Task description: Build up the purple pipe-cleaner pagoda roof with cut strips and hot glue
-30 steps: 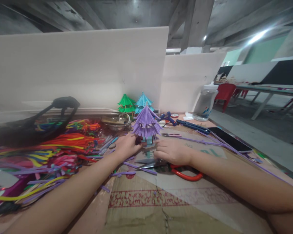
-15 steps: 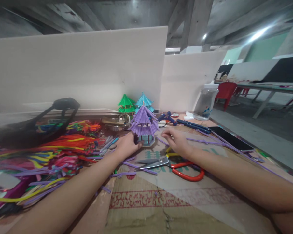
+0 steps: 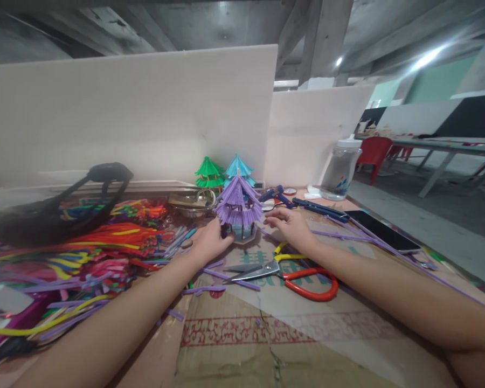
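A purple two-tiered pavilion model (image 3: 238, 207) with fuzzy pipe-cleaner roofs stands upright on a pale base in front of me. On its left side, my left hand (image 3: 210, 241) is closed on the base, with the thumb at the front edge. My right hand (image 3: 293, 229) hovers just right of the lower roof, its fingers slightly apart and nothing visible in them. Scissors (image 3: 272, 268) with one red and one yellow handle loop lie below that hand, blades pointing left. Behind the model stand a green pavilion (image 3: 209, 171) and a blue one (image 3: 236, 164).
Colourful pipe cleaners (image 3: 117, 237) are heaped at left beside a dark, strapped object (image 3: 56, 210). A glue gun (image 3: 277, 195), a blue-handled tool (image 3: 321, 209), a phone (image 3: 382, 230) and a clear bottle (image 3: 339, 170) lie or stand at right. A white panel (image 3: 129, 118) rises behind.
The purple pavilion has turned slightly and shifted a little right in my left hand. My right hand has moved slightly left and its fingers have loosened.
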Motion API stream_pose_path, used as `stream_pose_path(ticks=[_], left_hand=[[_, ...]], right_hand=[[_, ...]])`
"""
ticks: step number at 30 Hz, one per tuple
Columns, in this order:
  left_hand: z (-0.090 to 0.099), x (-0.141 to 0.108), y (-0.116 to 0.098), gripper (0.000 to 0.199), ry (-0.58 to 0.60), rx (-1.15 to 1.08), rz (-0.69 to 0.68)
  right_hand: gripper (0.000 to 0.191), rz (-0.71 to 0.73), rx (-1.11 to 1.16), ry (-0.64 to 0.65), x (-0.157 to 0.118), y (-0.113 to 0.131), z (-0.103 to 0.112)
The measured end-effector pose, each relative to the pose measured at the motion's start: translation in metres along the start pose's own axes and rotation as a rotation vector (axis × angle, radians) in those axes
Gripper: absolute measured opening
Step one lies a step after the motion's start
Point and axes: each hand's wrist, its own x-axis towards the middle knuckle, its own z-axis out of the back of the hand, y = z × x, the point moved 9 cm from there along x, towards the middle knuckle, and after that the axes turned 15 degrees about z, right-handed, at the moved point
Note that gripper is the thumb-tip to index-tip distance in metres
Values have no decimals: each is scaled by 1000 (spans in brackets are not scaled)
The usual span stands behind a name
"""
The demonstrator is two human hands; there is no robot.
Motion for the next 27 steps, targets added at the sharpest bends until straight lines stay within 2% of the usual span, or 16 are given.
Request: stream_pose_path(ticks=[4,11,13,18,20,24,27], left_hand=[[1,-1,-3,44,20,-40,-41],[0,-1,-4,40,31,-71,-54],[0,0,-4,41,35,-77,-55],[1,-1,-3,44,34,-82,-47],[1,-1,-3,47,30,-78,-40],[1,-3,-2,54,27,-57,-26],[0,-2,-1,56,33,-37,-15]], right_hand=[[16,5,-58,4,0,2,2],[39,50,-166,56,2,4,2],[37,50,-173,69,2,4,1],[19,44,-192,79,0,4,-4],[20,47,-213,92,2,4,-3],[35,82,-276,201,17,0,9],[27,105,-330,325,29,-11,27]])
